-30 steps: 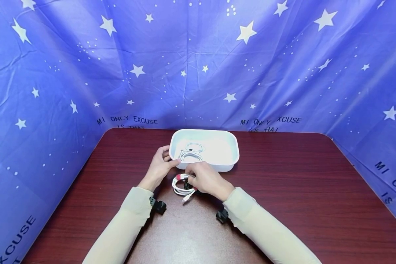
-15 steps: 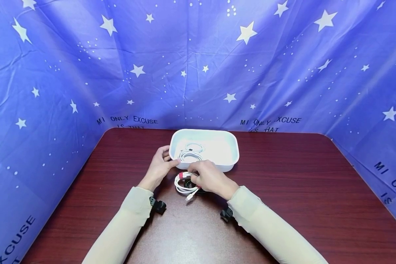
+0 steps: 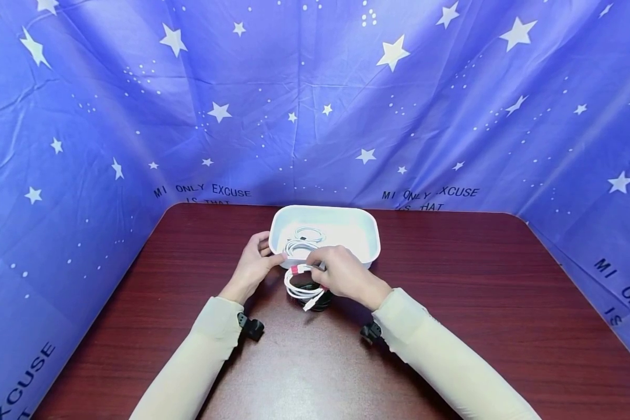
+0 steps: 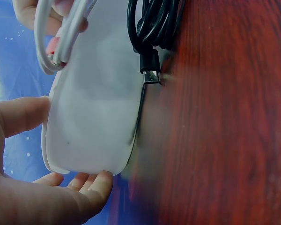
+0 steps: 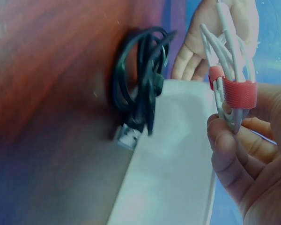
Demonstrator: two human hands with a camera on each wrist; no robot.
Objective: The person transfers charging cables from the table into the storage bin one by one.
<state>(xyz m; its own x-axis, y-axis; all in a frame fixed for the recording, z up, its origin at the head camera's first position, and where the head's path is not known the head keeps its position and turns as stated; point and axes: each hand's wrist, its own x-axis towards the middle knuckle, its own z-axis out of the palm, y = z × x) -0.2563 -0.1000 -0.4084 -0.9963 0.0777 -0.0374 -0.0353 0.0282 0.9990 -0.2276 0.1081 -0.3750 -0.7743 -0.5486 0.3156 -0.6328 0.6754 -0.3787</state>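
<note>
My right hand point(image 3: 346, 277) pinches a coiled white cable point(image 5: 230, 42), bound with red straps point(image 5: 241, 95), in front of the white plastic box point(image 3: 370, 239). The cable hangs at the near wall, lifted off the table. Under it a coiled black cable point(image 5: 145, 75) with a metal plug lies on the table against the box. At the box's left end my left hand point(image 3: 252, 262) holds on, thumb at the rim and fingers round the end wall. Inside the box, on its left side, lie a coiled white cable point(image 3: 293, 247) and a smaller coil point(image 3: 317, 231).
The box stands near the back edge of a dark red wooden table point(image 3: 451, 280). Blue star-patterned cloth point(image 3: 315, 146) hangs close behind the table and along both sides.
My right hand has raised the white cable and moved it right and toward the box, which shows more of the black cable. My left hand and the box stay in place.
</note>
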